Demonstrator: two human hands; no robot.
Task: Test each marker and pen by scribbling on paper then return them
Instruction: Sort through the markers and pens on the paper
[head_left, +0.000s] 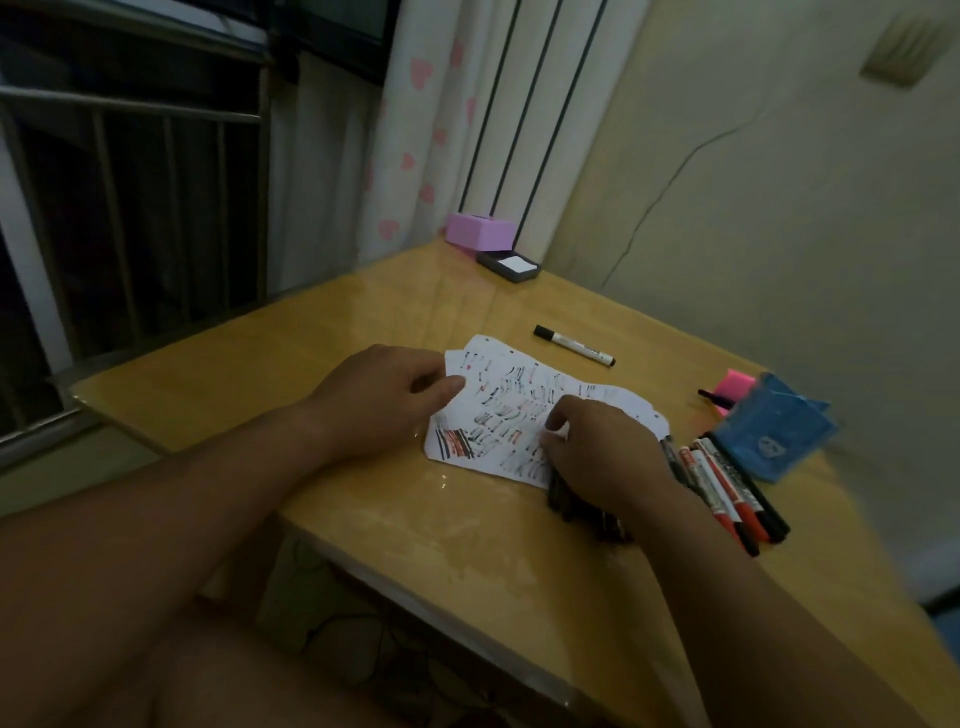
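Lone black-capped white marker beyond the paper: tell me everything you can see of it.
The white-barrelled marker with a black cap lies flat on the glossy yellow-brown wooden table, apart from the other pens. Its cap is on and points far-left, and a shorter black end points near-right. The barrel looks like plastic and carries dark print too small to read. It sits just beyond the scribbled white paper without touching it. Only the table touches it.
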